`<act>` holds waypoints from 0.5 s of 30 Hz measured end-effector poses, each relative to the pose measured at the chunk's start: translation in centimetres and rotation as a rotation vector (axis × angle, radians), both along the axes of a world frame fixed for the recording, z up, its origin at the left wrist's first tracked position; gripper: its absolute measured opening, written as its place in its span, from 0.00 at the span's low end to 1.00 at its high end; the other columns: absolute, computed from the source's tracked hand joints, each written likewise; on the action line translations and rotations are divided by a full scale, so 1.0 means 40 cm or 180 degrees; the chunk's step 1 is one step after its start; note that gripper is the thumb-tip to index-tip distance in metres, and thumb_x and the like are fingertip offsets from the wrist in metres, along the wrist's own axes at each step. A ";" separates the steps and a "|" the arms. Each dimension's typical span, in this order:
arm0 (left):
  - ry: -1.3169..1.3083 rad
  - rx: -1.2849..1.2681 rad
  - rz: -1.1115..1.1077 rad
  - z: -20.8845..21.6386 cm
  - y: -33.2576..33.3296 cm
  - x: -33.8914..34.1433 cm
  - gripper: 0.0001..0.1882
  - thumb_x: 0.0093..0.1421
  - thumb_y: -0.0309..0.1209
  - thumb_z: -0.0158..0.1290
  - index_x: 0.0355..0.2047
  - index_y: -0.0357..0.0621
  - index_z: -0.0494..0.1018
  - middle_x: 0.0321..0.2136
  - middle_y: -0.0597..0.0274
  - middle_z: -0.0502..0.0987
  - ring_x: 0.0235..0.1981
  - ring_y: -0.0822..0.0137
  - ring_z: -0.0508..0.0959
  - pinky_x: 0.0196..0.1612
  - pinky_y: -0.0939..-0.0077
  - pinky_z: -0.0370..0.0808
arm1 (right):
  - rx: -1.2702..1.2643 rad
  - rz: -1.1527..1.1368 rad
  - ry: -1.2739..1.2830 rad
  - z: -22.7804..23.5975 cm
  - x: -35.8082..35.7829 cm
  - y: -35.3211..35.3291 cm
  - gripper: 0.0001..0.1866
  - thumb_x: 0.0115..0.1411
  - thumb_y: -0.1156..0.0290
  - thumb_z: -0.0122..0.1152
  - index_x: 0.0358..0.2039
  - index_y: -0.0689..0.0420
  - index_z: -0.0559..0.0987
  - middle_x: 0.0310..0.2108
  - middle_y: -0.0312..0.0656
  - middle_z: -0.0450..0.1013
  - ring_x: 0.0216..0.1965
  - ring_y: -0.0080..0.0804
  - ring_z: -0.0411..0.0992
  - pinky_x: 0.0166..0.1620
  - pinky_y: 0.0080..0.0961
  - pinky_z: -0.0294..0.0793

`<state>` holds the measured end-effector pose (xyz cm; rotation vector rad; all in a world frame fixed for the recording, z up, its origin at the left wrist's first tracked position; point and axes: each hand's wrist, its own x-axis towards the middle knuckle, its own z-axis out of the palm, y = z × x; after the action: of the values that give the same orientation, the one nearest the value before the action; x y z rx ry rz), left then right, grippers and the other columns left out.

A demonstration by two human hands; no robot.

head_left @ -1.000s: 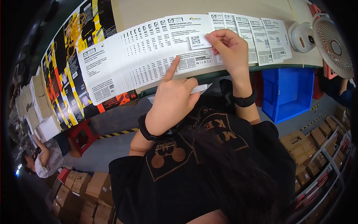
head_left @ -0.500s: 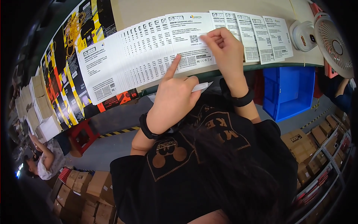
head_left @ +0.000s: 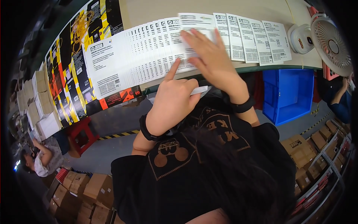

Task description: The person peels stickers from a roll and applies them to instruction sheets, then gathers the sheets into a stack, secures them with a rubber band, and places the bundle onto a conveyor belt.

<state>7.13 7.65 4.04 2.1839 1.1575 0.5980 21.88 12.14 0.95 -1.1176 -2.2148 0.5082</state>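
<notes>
1. Step in hand, my read: you're smoothing or sliding one white card (head_left: 197,24) within the overlapping row of cards (head_left: 108,61); blur hides which.
2. Row's place: on the table (head_left: 160,9), beyond the blue crate (head_left: 271,99) and running off to its left. The card under your palm is left of the crate too.
3. Next move probably calls for a light, level palm, so neighbouring cards don't drag.
4. Right hand (head_left: 214,61): left of crate, palm down, fingers spread, no grip visible.
5. Left hand (head_left: 171,102): farther left of crate, index straight toward the cards, contact unclear; thumb and curled fingers pinch a white strip (head_left: 200,89).
</notes>
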 end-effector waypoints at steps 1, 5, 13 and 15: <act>0.0057 -0.0055 -0.0006 0.004 0.000 -0.002 0.05 0.43 0.24 0.52 0.16 0.39 0.67 0.10 0.54 0.68 0.17 0.56 0.72 0.59 0.61 0.55 | -0.0112 -0.0188 -0.0195 0.000 0.027 -0.003 0.21 0.55 0.70 0.50 0.50 0.56 0.65 0.50 0.45 0.63 0.55 0.35 0.58 0.60 0.40 0.41; 0.0028 -0.0203 -0.0018 0.023 0.008 -0.003 0.03 0.43 0.23 0.53 0.18 0.38 0.70 0.12 0.56 0.71 0.16 0.58 0.71 0.59 0.61 0.56 | -0.0308 -0.0659 -0.0335 0.020 0.110 -0.010 0.20 0.57 0.67 0.47 0.50 0.56 0.66 0.52 0.44 0.63 0.56 0.35 0.58 0.61 0.42 0.36; -0.1123 -0.0086 0.0916 0.033 0.010 -0.014 0.04 0.44 0.22 0.56 0.23 0.37 0.73 0.15 0.61 0.73 0.19 0.68 0.73 0.55 0.68 0.61 | -0.2543 0.0190 0.2447 0.061 0.092 -0.066 0.13 0.55 0.71 0.53 0.40 0.62 0.72 0.39 0.43 0.71 0.43 0.28 0.68 0.48 0.26 0.64; -0.1229 -0.0009 0.1092 0.032 0.016 -0.012 0.05 0.44 0.22 0.56 0.24 0.37 0.73 0.16 0.61 0.73 0.20 0.69 0.73 0.53 0.70 0.63 | -0.2850 -0.0059 0.2244 0.067 0.082 -0.074 0.10 0.53 0.76 0.56 0.36 0.64 0.73 0.35 0.42 0.71 0.38 0.24 0.69 0.40 0.17 0.69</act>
<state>6.63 8.28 5.33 1.7679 1.3167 1.1067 25.17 9.16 3.64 -1.0989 -1.3379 1.6874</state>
